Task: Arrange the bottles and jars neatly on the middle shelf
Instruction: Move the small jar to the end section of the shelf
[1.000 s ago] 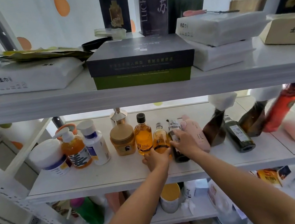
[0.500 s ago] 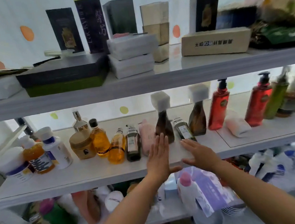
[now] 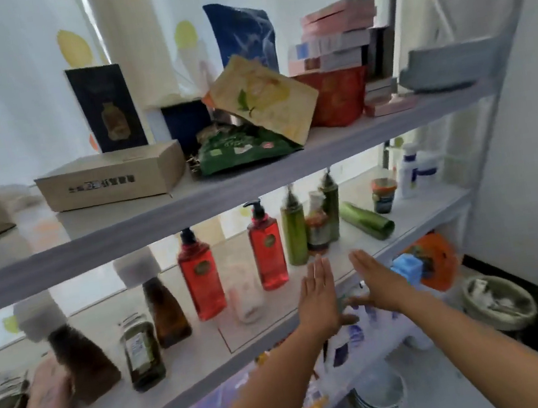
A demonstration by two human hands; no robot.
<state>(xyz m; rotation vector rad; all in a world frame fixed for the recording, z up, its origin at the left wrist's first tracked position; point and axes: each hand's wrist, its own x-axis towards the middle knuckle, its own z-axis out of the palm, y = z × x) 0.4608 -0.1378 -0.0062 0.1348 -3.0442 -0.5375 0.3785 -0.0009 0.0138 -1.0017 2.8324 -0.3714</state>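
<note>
Moved: your left hand (image 3: 318, 295) and right hand (image 3: 376, 278), rightward along the middle shelf (image 3: 187, 371).
Grip: both open, empty.
Pending: fallen green bottle (image 3: 366, 220).

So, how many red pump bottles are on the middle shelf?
2. One red bottle stands behind the brown bottle; the other red bottle stands further right, next to the green bottle. None seems hidden, though the picture is blurred.

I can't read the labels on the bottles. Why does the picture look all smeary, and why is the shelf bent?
Head view: the camera is swinging, so the red bottles and both open hands, left and right, smear; its wide lens tilts and curves the middle shelf; bright light from behind washes out the back.
</note>
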